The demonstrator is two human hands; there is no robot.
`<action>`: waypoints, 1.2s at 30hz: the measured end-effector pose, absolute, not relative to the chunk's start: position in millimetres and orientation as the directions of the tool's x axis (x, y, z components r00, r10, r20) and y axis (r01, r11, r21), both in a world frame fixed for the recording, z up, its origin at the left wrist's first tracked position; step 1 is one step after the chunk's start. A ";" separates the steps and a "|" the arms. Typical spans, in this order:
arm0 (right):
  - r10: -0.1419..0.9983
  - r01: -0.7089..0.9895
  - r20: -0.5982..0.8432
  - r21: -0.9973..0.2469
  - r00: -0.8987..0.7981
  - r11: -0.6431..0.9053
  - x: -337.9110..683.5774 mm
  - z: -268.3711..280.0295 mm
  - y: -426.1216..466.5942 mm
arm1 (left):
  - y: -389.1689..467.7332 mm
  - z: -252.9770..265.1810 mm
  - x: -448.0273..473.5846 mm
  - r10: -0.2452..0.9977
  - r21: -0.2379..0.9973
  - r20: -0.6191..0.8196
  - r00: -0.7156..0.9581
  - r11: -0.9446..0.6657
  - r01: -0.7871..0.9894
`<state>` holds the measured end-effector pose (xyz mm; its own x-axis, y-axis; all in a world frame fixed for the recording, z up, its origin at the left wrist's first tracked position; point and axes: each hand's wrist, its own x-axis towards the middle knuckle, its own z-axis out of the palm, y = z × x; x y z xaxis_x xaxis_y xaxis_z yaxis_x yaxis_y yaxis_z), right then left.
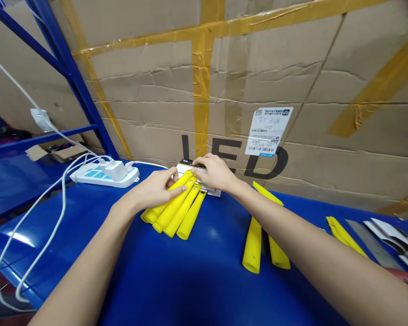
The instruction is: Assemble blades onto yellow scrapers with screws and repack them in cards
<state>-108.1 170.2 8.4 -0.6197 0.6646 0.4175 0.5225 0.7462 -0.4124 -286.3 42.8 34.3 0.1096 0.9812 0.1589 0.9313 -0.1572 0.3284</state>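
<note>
Several yellow tubes [182, 208] lie fanned out on the blue surface, their narrow ends over a small stack of white cards [216, 193]. My left hand [158, 189] is over the upper tubes, its thumb along one tube and its fingers curled at the far side. My right hand [214, 173] grips around the narrow ends, thumb pressed on the top tube. Its other fingertips rest near a dark item [186, 161] behind the cards, too small to make out. The exact contact under both hands is partly hidden.
A white power strip [105, 174] with a plug and cables is at left. More yellow tubes [252, 246] lie beside my right forearm. Farther right are a folded yellow piece [345, 235], a grey strip [372, 244] and white card pieces [394, 240]. A large cardboard box [149, 108] stands behind.
</note>
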 end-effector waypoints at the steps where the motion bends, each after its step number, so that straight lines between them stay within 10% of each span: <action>1: 0.647 0.512 0.409 -0.399 -0.644 0.761 -104.0 7.2 170.1 | 43.1 34.2 -286.0 0.982 0.329 0.150 0.118 -0.162 0.930; 27: 0.531 0.422 0.470 -0.323 -0.705 0.847 -37.2 -1.1 137.0 | 45.9 25.3 -268.0 0.899 0.119 0.392 0.193 -0.257 0.959; 36: 0.487 0.398 0.520 -0.281 -0.701 0.873 6.0 18.7 107.7 | 26.7 10.1 -202.4 0.772 0.016 0.372 0.515 -0.560 0.828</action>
<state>6.0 107.7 18.7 -0.7013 0.4875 0.5202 0.3984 0.8731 -0.2810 -202.4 26.7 10.1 0.5152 0.7719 0.3724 0.8280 -0.5604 0.0161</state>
